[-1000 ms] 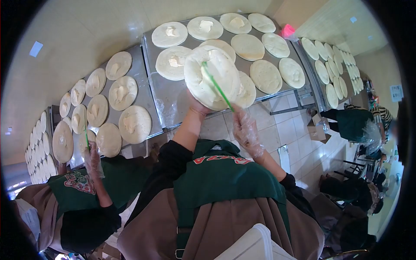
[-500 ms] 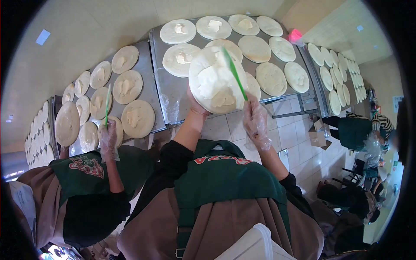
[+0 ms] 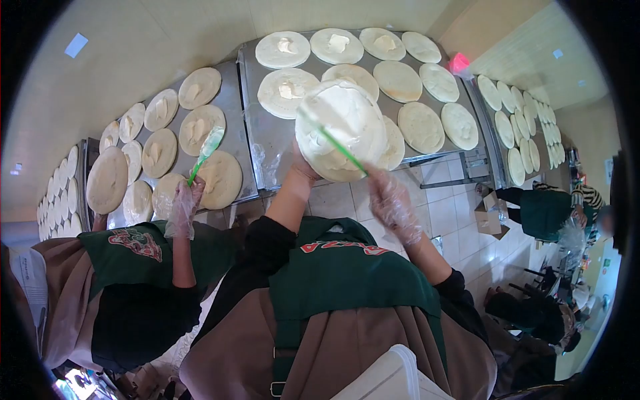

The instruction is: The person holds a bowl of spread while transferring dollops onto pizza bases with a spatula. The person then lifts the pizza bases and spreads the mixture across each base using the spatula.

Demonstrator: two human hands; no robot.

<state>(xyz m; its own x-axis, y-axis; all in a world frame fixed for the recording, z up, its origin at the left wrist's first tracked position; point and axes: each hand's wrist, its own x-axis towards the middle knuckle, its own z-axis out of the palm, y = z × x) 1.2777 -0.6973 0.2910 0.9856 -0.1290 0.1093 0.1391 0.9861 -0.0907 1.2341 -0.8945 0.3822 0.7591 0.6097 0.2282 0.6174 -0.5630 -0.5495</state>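
My left hand (image 3: 305,163) holds up a round flatbread (image 3: 343,133) from below, its fingers mostly hidden under it. White cream covers much of its top, while the near edge shows bare bread. In a clear plastic glove, my right hand (image 3: 393,200) is closed on the handle of a green spatula (image 3: 340,147). The blurred blade lies over the left part of the bread. Behind the held bread, more rounds rest on a metal table (image 3: 263,137), some with a lump of cream, such as the bread round (image 3: 289,92) just to the left.
At the left a co-worker in a green apron (image 3: 140,247) holds a flatbread (image 3: 107,180) and a green spatula (image 3: 208,150) over another table of breads. A pink object (image 3: 459,63) sits at the table's right corner. Other people and an open box (image 3: 491,215) are at the right.
The spatula has swept across the held bread to its left side, and cream now covers more of the top. The co-worker's spatula has moved right, with cream on its blade.
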